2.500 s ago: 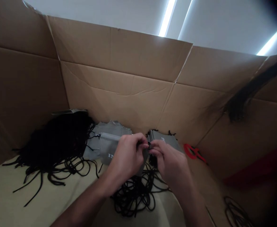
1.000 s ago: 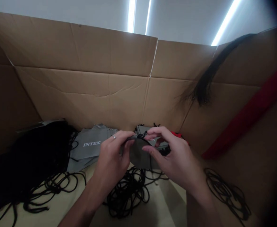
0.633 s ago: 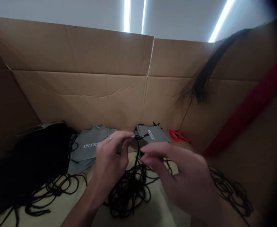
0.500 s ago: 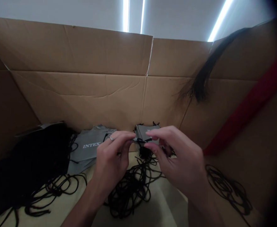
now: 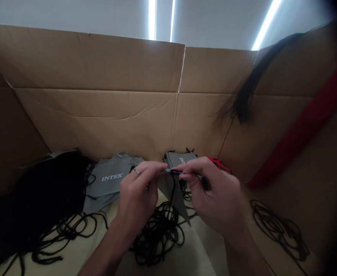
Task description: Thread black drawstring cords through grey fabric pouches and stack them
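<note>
our left hand (image 5: 135,203) and right hand (image 5: 217,195) are bare, and their nails (image 5: 157,165) are cut short. a thin silver ring (image 5: 137,172) circles one finger of the left hand, the only thing we wear that shows. our slim forearms (image 5: 105,245) run bare down to the bottom edge of the view.

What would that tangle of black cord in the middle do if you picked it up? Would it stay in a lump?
Probably not. The black cord looks floppy, lying in slack loops, so it would likely droop. Those loops cross each other, so lifting one may drag others along. One strand rises toward the grey pouch, so it might tug there.
</note>
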A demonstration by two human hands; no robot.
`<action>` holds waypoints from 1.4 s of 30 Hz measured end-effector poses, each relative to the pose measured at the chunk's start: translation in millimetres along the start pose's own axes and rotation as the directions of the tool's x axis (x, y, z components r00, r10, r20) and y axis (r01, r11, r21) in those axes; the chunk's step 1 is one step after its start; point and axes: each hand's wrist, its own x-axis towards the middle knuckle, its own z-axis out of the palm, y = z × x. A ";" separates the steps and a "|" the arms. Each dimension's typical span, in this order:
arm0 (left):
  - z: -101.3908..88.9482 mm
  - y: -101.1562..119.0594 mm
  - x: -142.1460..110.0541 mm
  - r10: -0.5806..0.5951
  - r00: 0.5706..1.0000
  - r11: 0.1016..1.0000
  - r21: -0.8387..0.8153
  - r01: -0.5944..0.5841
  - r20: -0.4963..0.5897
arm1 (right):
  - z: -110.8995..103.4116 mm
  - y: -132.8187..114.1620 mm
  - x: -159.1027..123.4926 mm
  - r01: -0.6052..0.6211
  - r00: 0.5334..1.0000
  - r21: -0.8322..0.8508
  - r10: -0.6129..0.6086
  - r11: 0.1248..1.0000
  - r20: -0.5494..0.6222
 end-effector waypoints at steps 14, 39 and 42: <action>-7.8 2.4 7.3 -0.196 0.896 0.825 -0.427 0.371 0.400 | -0.7 25.3 9.6 0.053 0.973 0.376 -0.132 0.925 0.189; -5.5 -3.6 1.1 -0.308 0.832 0.818 -0.318 0.479 0.461 | -14.0 12.8 7.7 0.024 0.949 0.086 -0.050 0.996 0.311; -5.7 -4.2 2.4 -0.299 0.835 0.819 -0.325 0.473 0.463 | -16.0 13.0 9.0 0.033 0.947 0.070 -0.053 0.997 0.316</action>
